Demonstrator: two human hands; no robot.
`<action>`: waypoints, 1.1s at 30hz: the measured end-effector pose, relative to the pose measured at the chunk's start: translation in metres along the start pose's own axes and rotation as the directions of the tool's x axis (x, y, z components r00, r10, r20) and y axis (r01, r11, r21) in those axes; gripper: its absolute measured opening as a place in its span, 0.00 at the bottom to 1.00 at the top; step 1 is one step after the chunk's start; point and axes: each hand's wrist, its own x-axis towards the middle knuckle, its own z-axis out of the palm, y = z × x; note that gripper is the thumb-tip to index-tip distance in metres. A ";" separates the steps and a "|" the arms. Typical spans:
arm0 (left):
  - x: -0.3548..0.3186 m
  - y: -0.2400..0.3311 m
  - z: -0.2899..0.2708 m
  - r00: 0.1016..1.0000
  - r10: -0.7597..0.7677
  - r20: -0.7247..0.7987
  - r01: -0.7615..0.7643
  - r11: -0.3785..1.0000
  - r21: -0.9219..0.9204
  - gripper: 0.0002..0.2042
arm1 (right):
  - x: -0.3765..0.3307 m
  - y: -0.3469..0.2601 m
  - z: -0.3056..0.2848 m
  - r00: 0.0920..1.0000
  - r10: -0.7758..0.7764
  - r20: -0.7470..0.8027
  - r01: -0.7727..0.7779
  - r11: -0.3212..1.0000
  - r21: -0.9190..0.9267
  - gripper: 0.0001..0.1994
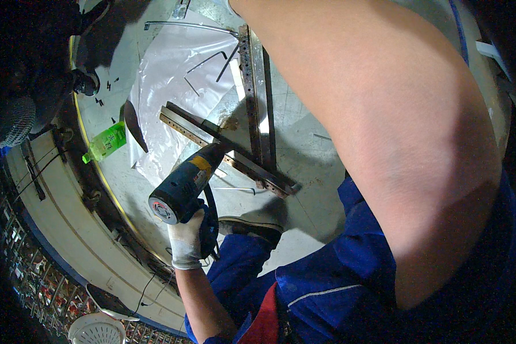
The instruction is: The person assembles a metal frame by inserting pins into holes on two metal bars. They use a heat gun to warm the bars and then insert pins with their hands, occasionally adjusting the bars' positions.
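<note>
My left hand (187,238), in a white knit glove, is closed round the grip of a dark blue pistol-grip power tool (183,186) with a yellow label. The tool's dark nose points up and right, over the middle of a rusty metal bar with holes (186,127). Whether it touches the bar I cannot tell. This bar slants across the floor, and its lower right end lies by a longer perforated metal bar (249,92). My right arm (395,114) stretches bare across the right side, bent at the elbow; its hand is beyond the upper edge.
A clear plastic sheet (155,80) lies under several bent metal rods, one an L-shaped rod (209,62). Left of it lies a green bottle (106,143) on its side. Small dark pieces (109,85) are scattered nearby. My shoe (255,228) is just below the bars.
</note>
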 end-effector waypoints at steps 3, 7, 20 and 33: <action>0.000 0.001 0.002 1.000 -0.004 -0.008 0.004 1.000 -0.003 0.17 | 0.006 0.002 0.005 0.999 0.045 -0.027 -0.042 0.992 0.115 0.24; -0.004 0.010 0.004 1.000 0.005 -0.005 -0.004 0.999 0.039 0.17 | 0.008 -0.004 0.006 0.997 0.074 -0.011 -0.071 0.979 0.192 0.25; 0.001 0.002 0.003 1.000 -0.005 -0.001 0.005 1.000 0.025 0.17 | -0.017 0.004 -0.007 0.977 -0.202 0.068 0.209 0.844 -0.494 0.21; -0.003 0.010 0.007 1.000 -0.007 0.012 0.007 0.998 -0.055 0.18 | -0.014 0.003 -0.003 0.989 -0.145 0.035 0.146 0.890 -0.432 0.21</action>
